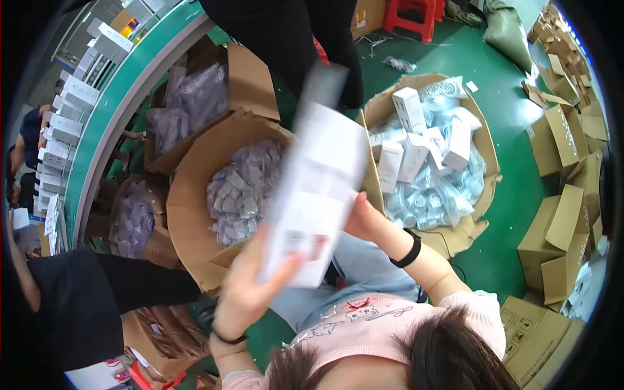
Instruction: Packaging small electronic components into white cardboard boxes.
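A long white box (322, 175) is in front of me, tilted and smeared by motion, with faint print and a small red patch near its lower end. A blurred paler piece sticks up at its far end; whether it is an opened flap cannot be made out. My left hand (250, 283) is closed on the box's lower left edge, its thumb across the printed face. At the right edge my right hand (365, 218) grips the box, its fingers partly hidden behind it. Beyond it, a cardboard bin (185, 195) holds many small grey bagged pieces (244, 195).
To the right, another cardboard bin (491, 175) holds white boxes (408, 110) and clear plastic bags (442, 201). A green-edged conveyor (97, 123) with white boxes curves along the left. People in dark clothes stand ahead and left. A red stool (413, 19) and open cartons (556, 234) stand farther off.
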Demonstrator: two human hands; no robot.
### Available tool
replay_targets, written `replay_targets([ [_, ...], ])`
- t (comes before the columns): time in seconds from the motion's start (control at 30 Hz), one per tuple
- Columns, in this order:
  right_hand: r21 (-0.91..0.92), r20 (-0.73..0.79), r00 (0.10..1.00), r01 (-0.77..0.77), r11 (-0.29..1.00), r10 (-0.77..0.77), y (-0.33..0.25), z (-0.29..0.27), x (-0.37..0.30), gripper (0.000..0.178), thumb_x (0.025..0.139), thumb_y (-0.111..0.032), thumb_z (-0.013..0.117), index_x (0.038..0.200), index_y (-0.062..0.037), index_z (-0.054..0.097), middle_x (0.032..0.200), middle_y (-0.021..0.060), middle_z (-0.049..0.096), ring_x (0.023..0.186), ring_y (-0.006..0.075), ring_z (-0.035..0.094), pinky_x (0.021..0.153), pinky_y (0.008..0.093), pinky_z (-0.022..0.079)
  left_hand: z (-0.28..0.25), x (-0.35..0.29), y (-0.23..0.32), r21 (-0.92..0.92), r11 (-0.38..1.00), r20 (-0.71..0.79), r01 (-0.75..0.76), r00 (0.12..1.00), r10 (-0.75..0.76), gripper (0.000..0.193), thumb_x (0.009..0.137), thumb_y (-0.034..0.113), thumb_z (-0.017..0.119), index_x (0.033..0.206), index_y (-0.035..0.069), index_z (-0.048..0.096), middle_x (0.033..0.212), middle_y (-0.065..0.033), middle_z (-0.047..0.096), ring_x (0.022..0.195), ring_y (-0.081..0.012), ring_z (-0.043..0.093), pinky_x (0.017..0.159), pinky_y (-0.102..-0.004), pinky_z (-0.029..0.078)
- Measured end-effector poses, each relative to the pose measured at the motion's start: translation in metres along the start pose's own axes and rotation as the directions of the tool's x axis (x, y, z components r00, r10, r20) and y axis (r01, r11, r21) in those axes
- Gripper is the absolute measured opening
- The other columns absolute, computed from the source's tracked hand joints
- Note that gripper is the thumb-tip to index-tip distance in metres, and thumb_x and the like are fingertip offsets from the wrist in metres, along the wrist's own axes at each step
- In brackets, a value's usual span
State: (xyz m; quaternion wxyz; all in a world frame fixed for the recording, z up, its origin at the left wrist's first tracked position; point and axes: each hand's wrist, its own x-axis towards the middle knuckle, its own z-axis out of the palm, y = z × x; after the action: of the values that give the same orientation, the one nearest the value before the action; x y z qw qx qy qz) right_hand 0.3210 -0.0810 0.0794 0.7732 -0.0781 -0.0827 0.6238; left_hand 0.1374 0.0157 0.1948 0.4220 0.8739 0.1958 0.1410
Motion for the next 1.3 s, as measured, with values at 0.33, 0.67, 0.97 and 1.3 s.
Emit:
replay_targets([
  [0.33, -0.875, 0.052, 0.835, 0.302, 0.377, -0.548, 0.008, -0.037, -0.07, 0.057, 0.073, -0.02, 0.067, 0.12, -0.0036, 0.04, 0.125, 0.0112, 0.039, 0.107, 0.0202, 0.046, 0.086, 0.0306, 0.039, 0.127, -0.007, -0.067, -0.612, 0.782, -0.039, -0.119, 0.992, 0.121, 0.076, 0.064, 0.021, 0.075, 0.126, 0.012, 0.031, 0.131, -0.0203, 0.026, 0.121, -0.0298, 0.031, 0.095, -0.0377, 0.033],
  [0.67, -0.833, 0.488, 0.756, 0.253, -0.492, -0.436, -0.034, -0.057, -0.095, 0.034, 0.068, -0.009, 0.063, 0.101, -0.0046, 0.056, 0.095, 0.0132, 0.054, 0.094, 0.0294, 0.052, 0.081, 0.0342, 0.043, 0.107, 0.023, -0.039, -0.12, 0.941, -0.329, -0.317, 0.907, 0.263, 0.084, 0.056, 0.012, 0.079, 0.123, 0.01, 0.027, 0.124, -0.0166, 0.026, 0.113, -0.0286, 0.035, 0.092, -0.0387, 0.034],
  [0.97, -0.054, -0.462, 0.479, -0.855, -0.516, -0.746, -0.205, -0.334, -0.2, 0.042, 0.068, -0.022, 0.065, 0.107, -0.009, 0.056, 0.104, 0.017, 0.057, 0.098, 0.0363, 0.052, 0.081, 0.0458, 0.043, 0.096, 0.013, -0.051, 0.053, 0.961, -0.172, -0.272, 0.945, 0.277, 0.085, 0.058, 0.013, 0.079, 0.124, 0.009, 0.025, 0.125, -0.0095, 0.028, 0.11, -0.0238, 0.037, 0.091, -0.0355, 0.033],
  [1.3, -0.682, -0.619, 0.724, -0.688, -0.249, -0.304, -0.196, -0.206, -0.177, 0.095, 0.058, -0.009, 0.065, 0.137, -0.0122, 0.013, 0.125, 0.0145, 0.044, 0.109, 0.0282, 0.048, 0.092, 0.0383, 0.038, 0.09, 0.017, -0.022, -0.021, 0.962, -0.3, -0.273, 0.92, 0.254, 0.08, 0.058, 0.013, 0.079, 0.119, 0.01, 0.027, 0.114, -0.0089, 0.038, 0.105, -0.0228, 0.041, 0.089, -0.0337, 0.035],
])
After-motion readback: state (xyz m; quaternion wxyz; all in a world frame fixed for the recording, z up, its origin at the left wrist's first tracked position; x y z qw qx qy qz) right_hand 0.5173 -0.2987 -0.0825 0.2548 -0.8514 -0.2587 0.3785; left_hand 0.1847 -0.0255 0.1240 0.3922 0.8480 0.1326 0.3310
